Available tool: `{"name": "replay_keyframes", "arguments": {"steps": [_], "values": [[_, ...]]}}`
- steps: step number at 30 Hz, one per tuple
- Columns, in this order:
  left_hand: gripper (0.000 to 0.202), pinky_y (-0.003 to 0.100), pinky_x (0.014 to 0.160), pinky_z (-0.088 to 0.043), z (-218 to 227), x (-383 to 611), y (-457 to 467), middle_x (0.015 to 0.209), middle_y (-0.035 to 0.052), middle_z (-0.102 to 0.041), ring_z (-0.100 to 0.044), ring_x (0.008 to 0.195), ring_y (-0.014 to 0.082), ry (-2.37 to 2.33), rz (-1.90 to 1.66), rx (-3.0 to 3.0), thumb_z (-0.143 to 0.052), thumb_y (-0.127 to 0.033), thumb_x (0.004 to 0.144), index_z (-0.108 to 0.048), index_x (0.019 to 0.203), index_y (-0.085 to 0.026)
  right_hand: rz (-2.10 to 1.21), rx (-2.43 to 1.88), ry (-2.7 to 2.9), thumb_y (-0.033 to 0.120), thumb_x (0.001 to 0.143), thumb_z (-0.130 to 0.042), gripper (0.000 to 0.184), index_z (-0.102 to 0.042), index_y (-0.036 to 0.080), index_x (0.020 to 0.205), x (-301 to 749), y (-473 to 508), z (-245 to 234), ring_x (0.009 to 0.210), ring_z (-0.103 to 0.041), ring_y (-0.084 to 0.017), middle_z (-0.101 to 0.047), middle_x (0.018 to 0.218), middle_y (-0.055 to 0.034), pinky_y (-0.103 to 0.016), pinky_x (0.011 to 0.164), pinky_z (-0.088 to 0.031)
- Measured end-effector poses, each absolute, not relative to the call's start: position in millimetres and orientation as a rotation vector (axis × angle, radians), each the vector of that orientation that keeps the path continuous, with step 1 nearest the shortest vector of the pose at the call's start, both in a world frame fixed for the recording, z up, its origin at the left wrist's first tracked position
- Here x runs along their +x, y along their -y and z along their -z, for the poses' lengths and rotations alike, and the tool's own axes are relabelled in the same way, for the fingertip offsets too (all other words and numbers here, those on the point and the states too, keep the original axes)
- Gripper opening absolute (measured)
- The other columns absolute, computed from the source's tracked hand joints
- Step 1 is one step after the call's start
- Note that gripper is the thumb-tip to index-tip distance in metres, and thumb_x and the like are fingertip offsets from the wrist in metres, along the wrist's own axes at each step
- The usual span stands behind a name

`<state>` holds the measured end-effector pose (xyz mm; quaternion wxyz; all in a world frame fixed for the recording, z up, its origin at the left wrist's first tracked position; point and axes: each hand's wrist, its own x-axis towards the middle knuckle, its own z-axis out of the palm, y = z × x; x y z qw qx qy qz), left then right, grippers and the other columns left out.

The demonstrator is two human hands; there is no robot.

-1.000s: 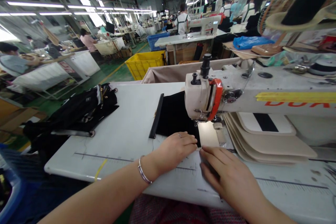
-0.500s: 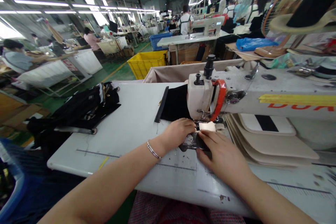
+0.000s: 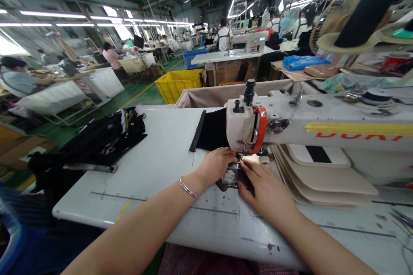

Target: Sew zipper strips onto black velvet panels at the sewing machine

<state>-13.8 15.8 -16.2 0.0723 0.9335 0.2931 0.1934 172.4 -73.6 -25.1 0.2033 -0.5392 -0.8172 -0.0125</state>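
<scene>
A black fabric panel point(image 3: 213, 131) with a dark trimmed edge runs under the head of a sewing machine point(image 3: 240, 122). My left hand point(image 3: 217, 164) has its fingers bunched on the panel's near edge, left of the presser foot point(image 3: 238, 156). Just right of the foot, my right hand point(image 3: 269, 187) lies with its fingers stretched forward and the thumb apart. Its fingertips rest at the lit needle area, beside the metal plate point(image 3: 230, 176). What lies under these fingertips is hidden.
A stack of beige padded panels point(image 3: 322, 176) lies under the machine arm. Dark bags or garments point(image 3: 93, 137) hang over the table's left end. Scissors point(image 3: 403, 219) lie at the right. A yellow crate point(image 3: 179, 84) stands beyond the table point(image 3: 155, 137).
The view has shifted slightly, bringing the scissors into sight. Both hands stay at the presser foot, the right fingers a little closer to it. The black panel looks almost unmoved.
</scene>
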Motion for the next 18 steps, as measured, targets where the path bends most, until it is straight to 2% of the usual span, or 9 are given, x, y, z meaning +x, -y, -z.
{"name": "replay_keyframes", "arguments": {"steps": [10,18], "values": [[0.024,0.031,0.097,-0.049,16.6,-13.2,-18.1,0.107,0.004,-0.068,-0.06,0.105,0.0176,-0.901,-0.617,2.783,-0.052,-0.004,0.088,-0.07,0.098,-0.017,-0.011,-1.496,2.235,0.028,0.088,-0.049,0.046,-0.054,0.01,0.13,169.6,76.3,23.8,0.117,-0.051,-0.029,-0.057,0.127,-0.0156,-0.046,0.098,-0.044],[0.029,0.03,0.097,-0.05,25.8,-15.8,-19.4,0.107,0.002,-0.069,-0.062,0.102,0.0162,-0.9,-0.679,2.733,-0.054,0.0,0.084,-0.071,0.096,-0.019,-0.003,-1.535,2.214,0.031,0.086,-0.053,0.043,-0.058,0.014,0.126,168.0,79.3,23.0,0.115,-0.052,-0.027,-0.058,0.125,-0.0117,-0.043,0.101,-0.042]]}}
